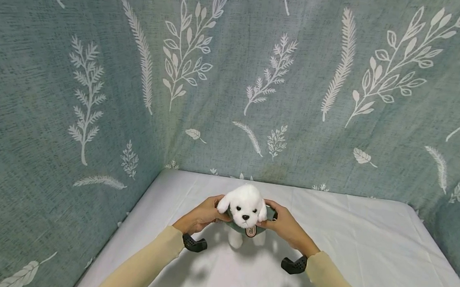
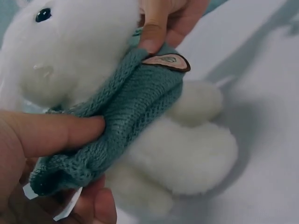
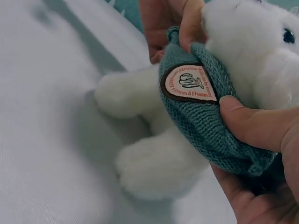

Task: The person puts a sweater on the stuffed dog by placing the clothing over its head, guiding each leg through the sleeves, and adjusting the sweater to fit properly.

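The left hand [image 1: 204, 213] and right hand [image 1: 284, 221] pinched the teal knitted garment [image 3: 198, 123] lying crosswise between them on the white plush dog [image 1: 246, 202].

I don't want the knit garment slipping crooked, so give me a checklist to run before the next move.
1. Left grip pinching the knit garment: ok.
2. Right grip pinching the garment, beside the patch: ok.
3. Toy dog upright, facing the wearer: ok.
4. Garment smooth across the front: not ok, it is folded and bunched.
5. Patch uncovered: ok, its print shows.
6. Garment's back lying straight: cannot tell, hidden behind the dog.
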### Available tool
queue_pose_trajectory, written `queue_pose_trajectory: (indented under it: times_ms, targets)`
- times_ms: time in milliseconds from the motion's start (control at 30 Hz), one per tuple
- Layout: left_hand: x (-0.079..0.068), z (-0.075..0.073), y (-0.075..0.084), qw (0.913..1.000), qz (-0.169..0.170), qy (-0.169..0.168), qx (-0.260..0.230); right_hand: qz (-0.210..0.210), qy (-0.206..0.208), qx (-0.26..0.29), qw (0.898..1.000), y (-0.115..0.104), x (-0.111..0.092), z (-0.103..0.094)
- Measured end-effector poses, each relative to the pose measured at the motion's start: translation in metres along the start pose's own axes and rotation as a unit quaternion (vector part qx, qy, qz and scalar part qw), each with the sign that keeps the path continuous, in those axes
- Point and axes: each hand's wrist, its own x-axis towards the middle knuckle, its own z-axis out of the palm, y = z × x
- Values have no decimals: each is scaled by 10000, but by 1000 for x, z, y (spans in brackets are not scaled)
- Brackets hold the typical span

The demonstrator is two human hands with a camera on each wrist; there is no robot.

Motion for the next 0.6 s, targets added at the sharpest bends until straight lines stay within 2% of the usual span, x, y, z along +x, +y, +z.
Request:
queue_pose_trajectory:
  times_ms: [100,267,467,600]
  targets:
    - [-1,-2,-1,9998,-59,-16,177,-126,-99,-32,9999,1,-1,-1]
    - [-2,-4,-3,9993,34,-181,327,-320,-183,-316,9988,3,-2,-3]
    - [-5,-2,-4,9983,329,-394,275,-280,37,-1013,9945,5,-1,-2]
    - [-7,-1,-3,9978,444,-425,261,-611,105,-1572,9856,4,0,1]
